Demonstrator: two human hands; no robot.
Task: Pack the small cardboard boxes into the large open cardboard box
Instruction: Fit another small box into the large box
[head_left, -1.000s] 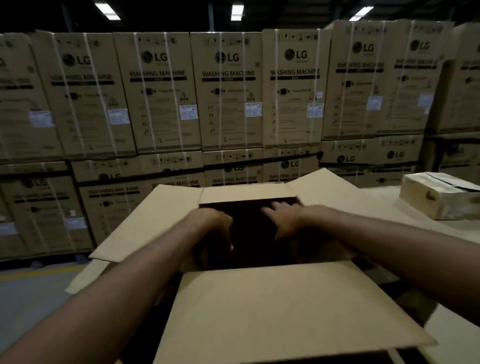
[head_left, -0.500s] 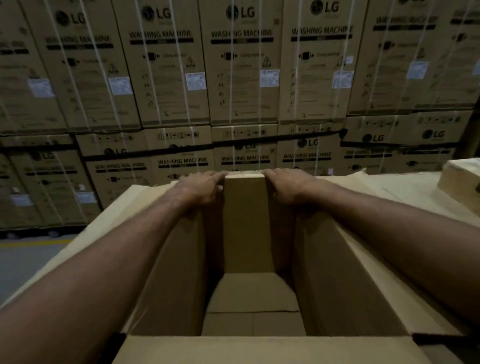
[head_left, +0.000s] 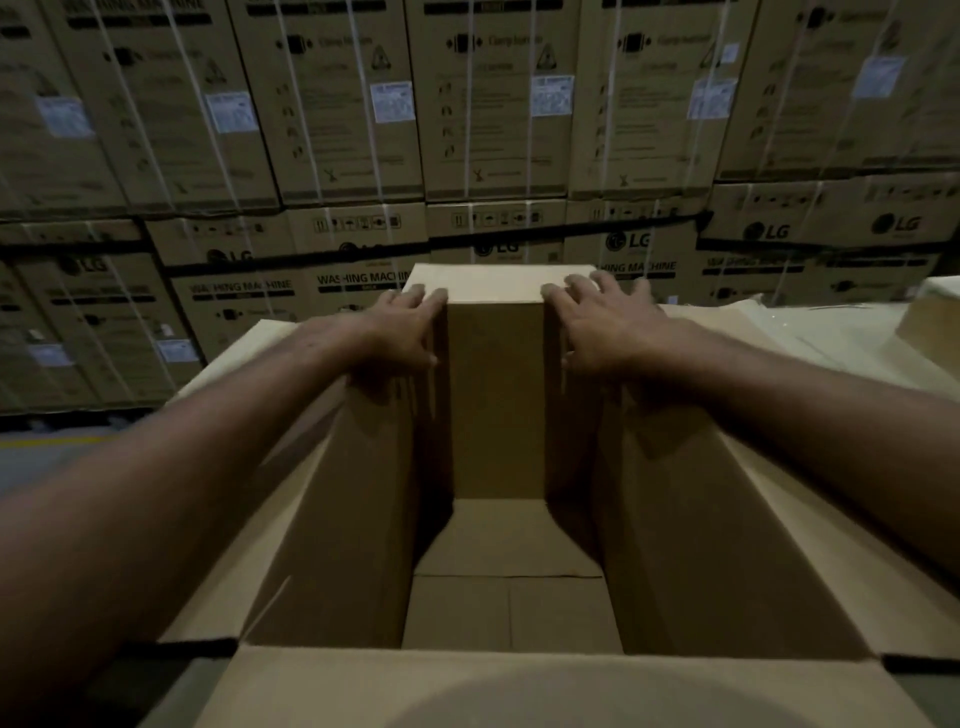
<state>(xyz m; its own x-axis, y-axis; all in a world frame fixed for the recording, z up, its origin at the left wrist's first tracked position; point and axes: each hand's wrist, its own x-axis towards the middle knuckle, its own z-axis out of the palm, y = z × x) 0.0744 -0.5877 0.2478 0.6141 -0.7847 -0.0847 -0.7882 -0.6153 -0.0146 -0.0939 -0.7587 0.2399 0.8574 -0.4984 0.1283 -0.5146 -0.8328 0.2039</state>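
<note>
Barely started: nothing visible in box (head_left: 701, 545), left hand (head_left: 410, 332) and right hand (head_left: 605, 325) splayed flat on far flap (head_left: 498, 283), mid-frame.

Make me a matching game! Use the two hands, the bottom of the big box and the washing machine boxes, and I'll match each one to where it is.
Things
1. left hand
2. right hand
3. washing machine cartons
4. floor of the large open box

Places
A. stacked in a wall behind the box
B. resting at the box's far right corner
C. down inside, with nothing lying on it
D. resting at the box's far left corner

Pairs: 1-D, 2-B, 3-A, 4-C
</note>
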